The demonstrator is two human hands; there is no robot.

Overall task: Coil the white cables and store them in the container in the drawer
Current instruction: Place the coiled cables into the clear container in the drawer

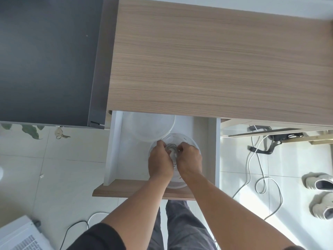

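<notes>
The coiled white cable (171, 147) sits between the two hands, inside the round clear container (193, 143) at about 5 o'clock in the open white drawer (115, 150). The left hand (159, 162) is at the coil's 9 o'clock side and the right hand (190, 160) at its 3 o'clock side, both with fingers curled in on the loops, pinching them. One coil shows; how many cables it holds I cannot tell. One container, and one round clear lid (153, 127) at its 11 o'clock, overlapping its rim. On the tile floor at 3 o'clock from the drawer lies one loose white cable (264, 183), with two pale shoes (319, 195) beyond it. The wooden desk top (216, 65) fills the 12 o'clock area.
</notes>
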